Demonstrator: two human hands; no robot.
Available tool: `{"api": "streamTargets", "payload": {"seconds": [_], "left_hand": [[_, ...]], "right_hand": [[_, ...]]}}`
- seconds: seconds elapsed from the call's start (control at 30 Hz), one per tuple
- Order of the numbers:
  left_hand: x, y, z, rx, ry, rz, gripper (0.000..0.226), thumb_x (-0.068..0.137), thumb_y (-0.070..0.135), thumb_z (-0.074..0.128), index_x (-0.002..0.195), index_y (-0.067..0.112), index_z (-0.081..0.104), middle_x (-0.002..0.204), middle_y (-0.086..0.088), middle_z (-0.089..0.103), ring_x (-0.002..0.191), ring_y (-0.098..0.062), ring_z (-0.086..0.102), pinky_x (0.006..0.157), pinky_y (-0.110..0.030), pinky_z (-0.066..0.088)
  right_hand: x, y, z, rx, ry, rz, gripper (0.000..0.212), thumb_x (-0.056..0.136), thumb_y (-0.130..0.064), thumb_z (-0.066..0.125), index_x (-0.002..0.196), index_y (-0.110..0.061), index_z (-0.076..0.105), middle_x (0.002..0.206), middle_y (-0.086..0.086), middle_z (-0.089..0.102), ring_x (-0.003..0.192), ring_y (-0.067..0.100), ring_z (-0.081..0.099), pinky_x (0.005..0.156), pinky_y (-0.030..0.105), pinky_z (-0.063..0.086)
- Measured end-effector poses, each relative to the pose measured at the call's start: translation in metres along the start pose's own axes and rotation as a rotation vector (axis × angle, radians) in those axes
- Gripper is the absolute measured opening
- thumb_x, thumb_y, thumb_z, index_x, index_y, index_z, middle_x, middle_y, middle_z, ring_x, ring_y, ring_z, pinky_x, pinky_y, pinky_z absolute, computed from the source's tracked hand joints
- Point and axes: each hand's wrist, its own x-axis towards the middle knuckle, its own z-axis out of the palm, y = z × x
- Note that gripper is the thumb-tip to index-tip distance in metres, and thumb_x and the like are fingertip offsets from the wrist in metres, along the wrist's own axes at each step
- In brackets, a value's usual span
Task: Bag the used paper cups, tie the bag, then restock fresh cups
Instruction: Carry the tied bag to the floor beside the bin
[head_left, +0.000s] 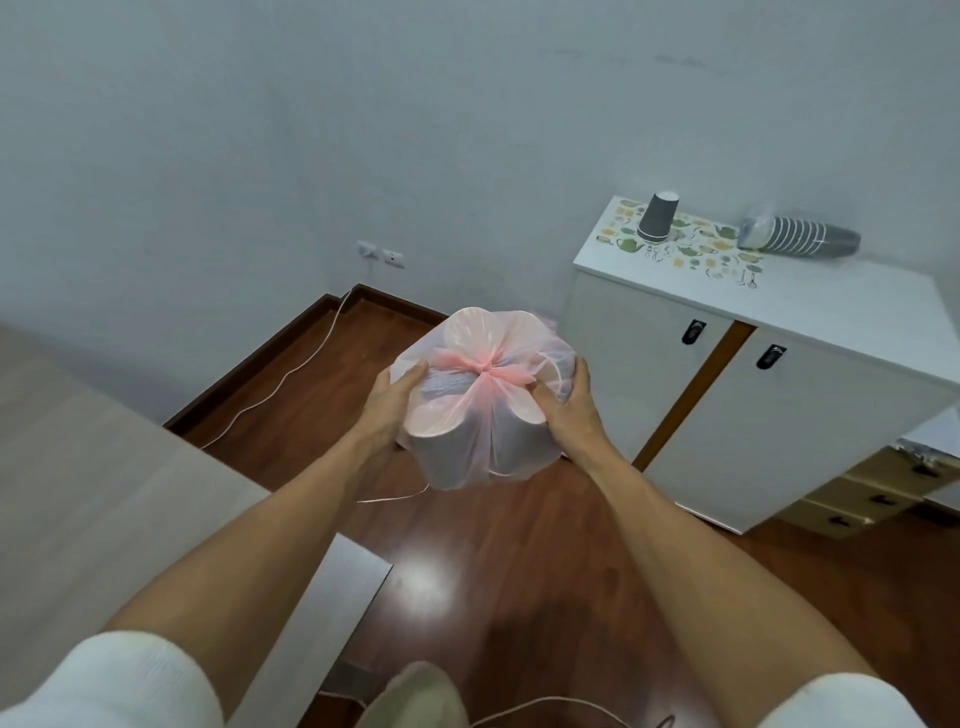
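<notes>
A pale wall (363, 130) fills the upper view, and a dark wooden floor (519, 571) spreads below it. At the right stands a white cabinet (779, 395) with two doors; its top has a patch of small teapot pictures. On that top an upside-down grey cup (658, 217) stands alone, and just to its right a sleeve of stacked grey cups (800, 237) lies on its side, partly in clear wrap. A light bench (104, 493) edge runs along the left.

In the middle, held above the floor, is a thin pink plastic bag (485, 400) knotted at the top, with pale used cups packed inside. The left hand (387, 410) is curled around the bag's left side, fingers pressed on the plastic. The right hand (571, 405) grips the right side the same way. A thin white cord (280, 384) trails over the floor from the wall socket (382, 253).
</notes>
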Motion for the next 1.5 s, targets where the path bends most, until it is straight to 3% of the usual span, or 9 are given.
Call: {"api": "streamTargets", "payload": {"seconds": [0.2,0.33,0.5,0.87,1.0,1.1,1.27,1.4,1.5], "left_hand": [[0.082,0.016,0.024,0.022,-0.004,-0.010,0.072,0.082,0.057,0.073,0.142,0.030,0.043,0.130,-0.003,0.060,0.113,-0.032,0.062,0.084,-0.060,0.056],[0.165,0.036,0.041,0.032,0.003,-0.033,0.062,0.088,0.055,0.068,0.140,0.030,0.045,0.127,-0.004,0.059,0.111,-0.032,0.061,0.070,-0.048,0.057],[0.268,0.067,0.049,0.004,0.040,-0.033,0.053,0.088,0.050,0.070,0.131,0.028,0.048,0.125,-0.003,0.062,0.103,-0.025,0.066,0.091,-0.051,0.057],[0.411,0.141,0.067,0.019,0.055,-0.046,0.055,0.083,0.051,0.075,0.128,0.034,0.049,0.124,0.001,0.062,0.108,-0.026,0.064,0.088,-0.054,0.056],[0.465,0.163,0.080,0.064,0.042,-0.035,0.085,0.064,0.064,0.078,0.138,0.034,0.047,0.131,0.000,0.061,0.113,-0.029,0.063,0.089,-0.060,0.055],[0.507,0.175,0.092,0.117,0.028,-0.037,0.081,0.075,0.059,0.077,0.142,0.033,0.041,0.132,0.000,0.056,0.116,-0.030,0.058,0.089,-0.061,0.055],[0.582,0.170,0.109,0.140,-0.017,0.014,0.064,0.088,0.037,0.076,0.140,0.020,0.042,0.136,-0.005,0.057,0.118,-0.025,0.061,0.100,-0.047,0.052],[0.631,0.144,0.109,0.199,0.007,0.055,0.067,0.088,0.033,0.077,0.143,0.016,0.042,0.131,-0.001,0.059,0.107,-0.011,0.062,0.081,-0.023,0.051],[0.672,0.117,0.108,0.237,0.010,0.083,0.064,0.087,0.034,0.078,0.140,0.019,0.045,0.126,0.004,0.060,0.106,-0.005,0.061,0.078,-0.018,0.049]], "right_hand": [[0.081,0.012,0.009,-0.029,-0.006,0.031,0.095,0.076,-0.077,0.066,0.151,-0.042,0.021,0.152,-0.004,0.045,0.134,0.023,0.051,0.108,0.051,0.047],[0.159,0.013,0.026,-0.022,-0.035,0.069,0.095,0.076,-0.070,0.069,0.152,-0.037,0.024,0.152,-0.007,0.046,0.135,0.020,0.051,0.111,0.048,0.045],[0.259,-0.007,0.055,0.011,-0.093,0.091,0.086,0.080,-0.064,0.071,0.150,-0.038,0.030,0.143,-0.008,0.054,0.125,0.016,0.058,0.106,0.040,0.049],[0.420,-0.032,0.104,0.061,-0.128,0.189,0.105,0.076,-0.072,0.071,0.157,-0.041,0.013,0.160,-0.007,0.037,0.138,0.023,0.048,0.112,0.049,0.042],[0.479,-0.031,0.119,0.085,-0.108,0.205,0.106,0.072,-0.072,0.073,0.155,-0.040,0.015,0.155,-0.002,0.044,0.134,0.026,0.051,0.110,0.049,0.045],[0.522,-0.024,0.128,0.099,-0.109,0.235,0.106,0.075,-0.068,0.073,0.157,-0.036,0.014,0.157,-0.001,0.042,0.136,0.027,0.050,0.111,0.045,0.043],[0.586,0.001,0.155,0.116,-0.097,0.293,0.110,0.073,-0.066,0.075,0.159,-0.032,0.016,0.157,0.000,0.041,0.138,0.027,0.048,0.112,0.045,0.042],[0.621,0.032,0.187,0.130,-0.084,0.346,0.116,0.066,-0.066,0.074,0.159,-0.028,0.016,0.159,0.003,0.038,0.140,0.026,0.045,0.114,0.046,0.040],[0.649,0.075,0.219,0.138,-0.052,0.393,0.111,0.067,-0.064,0.073,0.157,-0.024,0.020,0.156,0.006,0.042,0.136,0.028,0.049,0.112,0.047,0.042]]}}
